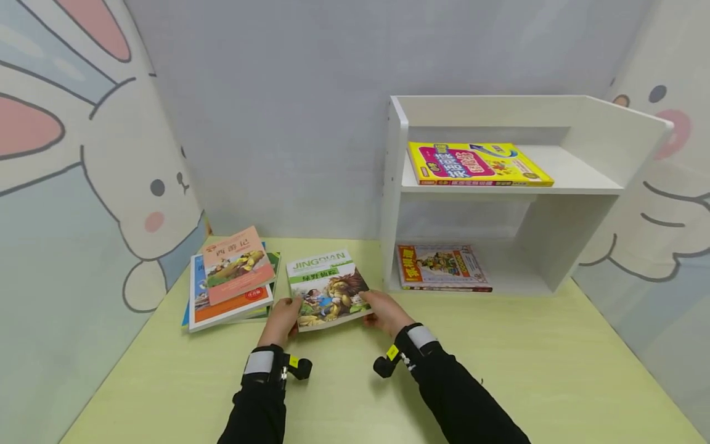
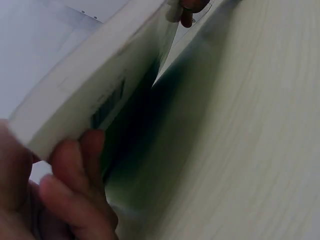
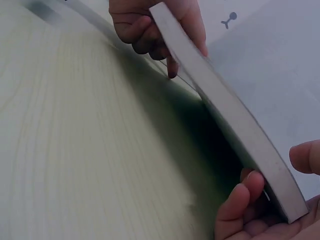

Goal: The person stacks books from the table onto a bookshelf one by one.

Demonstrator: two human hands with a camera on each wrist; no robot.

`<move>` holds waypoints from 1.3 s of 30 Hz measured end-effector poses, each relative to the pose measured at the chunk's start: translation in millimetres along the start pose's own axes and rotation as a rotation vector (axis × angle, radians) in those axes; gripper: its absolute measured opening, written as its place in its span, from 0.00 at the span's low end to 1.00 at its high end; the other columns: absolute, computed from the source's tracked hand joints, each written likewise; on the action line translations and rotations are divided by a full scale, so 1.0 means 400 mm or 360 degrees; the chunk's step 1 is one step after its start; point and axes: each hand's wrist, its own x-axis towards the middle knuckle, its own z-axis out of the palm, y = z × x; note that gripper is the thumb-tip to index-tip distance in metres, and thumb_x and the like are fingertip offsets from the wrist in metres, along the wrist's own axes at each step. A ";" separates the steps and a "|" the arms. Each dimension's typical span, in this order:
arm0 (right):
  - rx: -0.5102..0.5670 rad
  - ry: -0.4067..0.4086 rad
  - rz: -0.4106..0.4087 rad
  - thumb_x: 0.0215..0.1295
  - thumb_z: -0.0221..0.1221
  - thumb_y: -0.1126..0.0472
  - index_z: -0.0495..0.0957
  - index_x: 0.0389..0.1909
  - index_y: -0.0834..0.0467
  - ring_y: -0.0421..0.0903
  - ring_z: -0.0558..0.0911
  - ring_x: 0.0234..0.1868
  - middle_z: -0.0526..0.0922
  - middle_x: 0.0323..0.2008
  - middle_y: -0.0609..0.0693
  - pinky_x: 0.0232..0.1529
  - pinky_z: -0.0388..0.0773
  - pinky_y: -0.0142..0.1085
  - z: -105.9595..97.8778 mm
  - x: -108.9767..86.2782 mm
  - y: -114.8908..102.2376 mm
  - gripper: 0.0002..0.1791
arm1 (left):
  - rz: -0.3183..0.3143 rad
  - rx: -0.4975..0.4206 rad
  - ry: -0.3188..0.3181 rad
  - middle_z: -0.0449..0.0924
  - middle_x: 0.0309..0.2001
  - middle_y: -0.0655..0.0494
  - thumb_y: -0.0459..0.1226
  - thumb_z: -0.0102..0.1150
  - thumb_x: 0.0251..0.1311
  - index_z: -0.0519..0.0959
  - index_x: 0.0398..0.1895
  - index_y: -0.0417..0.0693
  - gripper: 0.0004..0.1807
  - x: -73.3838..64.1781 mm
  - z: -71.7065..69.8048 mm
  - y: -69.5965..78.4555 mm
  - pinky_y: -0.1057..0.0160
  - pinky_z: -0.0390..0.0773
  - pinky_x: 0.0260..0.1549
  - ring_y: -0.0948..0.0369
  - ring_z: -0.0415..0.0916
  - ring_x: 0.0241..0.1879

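Observation:
Both hands hold a paperback book (image 1: 328,285) with a white and green cover, a lion pictured on it. My left hand (image 1: 283,319) grips its lower left corner, and my right hand (image 1: 387,311) grips the lower right one. In the left wrist view the left fingers (image 2: 72,170) curl under the book's back, near a barcode. Seen from the right wrist, the book's page edge (image 3: 225,110) is raised over the tabletop, with shadow below; the right thumb (image 3: 306,157) is on the cover side. Whether the far edge touches the table is hidden.
Left of the held book is a loose stack of books, a pink one (image 1: 235,262) on top. At the right stands a white two-level shelf (image 1: 571,240). A yellow book (image 1: 479,163) lies on its upper level, a red-and-white book (image 1: 442,266) on the lower. Walls border the pale table (image 1: 499,370).

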 end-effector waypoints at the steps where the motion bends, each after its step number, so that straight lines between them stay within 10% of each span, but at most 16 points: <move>1: -0.0001 -0.0013 -0.0009 0.76 0.46 0.54 0.54 0.72 0.64 0.46 0.69 0.29 0.68 0.56 0.60 0.30 0.71 0.35 0.000 -0.003 0.000 0.30 | 0.0002 0.0004 -0.0014 0.58 0.21 0.56 0.49 0.42 0.74 0.62 0.66 0.34 0.29 -0.002 0.001 0.000 0.64 0.63 0.16 0.62 0.55 0.13; 6: -0.0021 -0.0042 -0.0087 0.74 0.49 0.54 0.49 0.74 0.64 0.42 0.68 0.22 0.73 0.34 0.55 0.25 0.68 0.32 -0.003 -0.022 -0.003 0.35 | -0.0024 -0.0114 -0.0029 0.65 0.23 0.54 0.50 0.46 0.71 0.62 0.67 0.40 0.30 -0.023 0.005 0.016 0.64 0.61 0.18 0.61 0.58 0.15; 9: -0.0029 -0.0032 -0.0131 0.74 0.50 0.54 0.41 0.76 0.63 0.39 0.67 0.20 0.72 0.25 0.50 0.23 0.67 0.31 -0.002 -0.041 -0.007 0.40 | -0.0036 -0.0271 -0.0022 0.75 0.45 0.45 0.48 0.47 0.71 0.58 0.72 0.40 0.33 -0.043 0.009 0.030 0.60 0.71 0.31 0.56 0.72 0.33; 13: 0.0001 -0.0007 -0.0166 0.73 0.51 0.54 0.39 0.77 0.62 0.37 0.66 0.17 0.71 0.19 0.47 0.22 0.67 0.31 0.005 -0.073 -0.016 0.41 | -0.0046 -0.0511 -0.0041 0.62 0.66 0.37 0.45 0.44 0.73 0.45 0.77 0.40 0.37 -0.072 0.013 0.050 0.52 0.73 0.49 0.50 0.69 0.55; 34: 0.0158 0.0025 -0.0508 0.73 0.51 0.57 0.39 0.76 0.64 0.39 0.65 0.14 0.71 0.15 0.47 0.21 0.65 0.34 0.019 -0.296 -0.064 0.41 | 0.0283 -0.0830 -0.0147 0.67 0.64 0.41 0.41 0.39 0.75 0.43 0.78 0.48 0.33 -0.268 -0.023 0.157 0.71 0.79 0.30 0.70 0.79 0.30; 39: 0.0142 0.0072 -0.0606 0.73 0.51 0.58 0.41 0.76 0.63 0.41 0.66 0.14 0.70 0.13 0.47 0.19 0.67 0.34 0.011 -0.359 -0.091 0.39 | 0.0375 -0.0897 -0.0210 0.79 0.49 0.54 0.40 0.40 0.75 0.47 0.78 0.50 0.31 -0.308 -0.024 0.186 0.70 0.81 0.31 0.68 0.81 0.29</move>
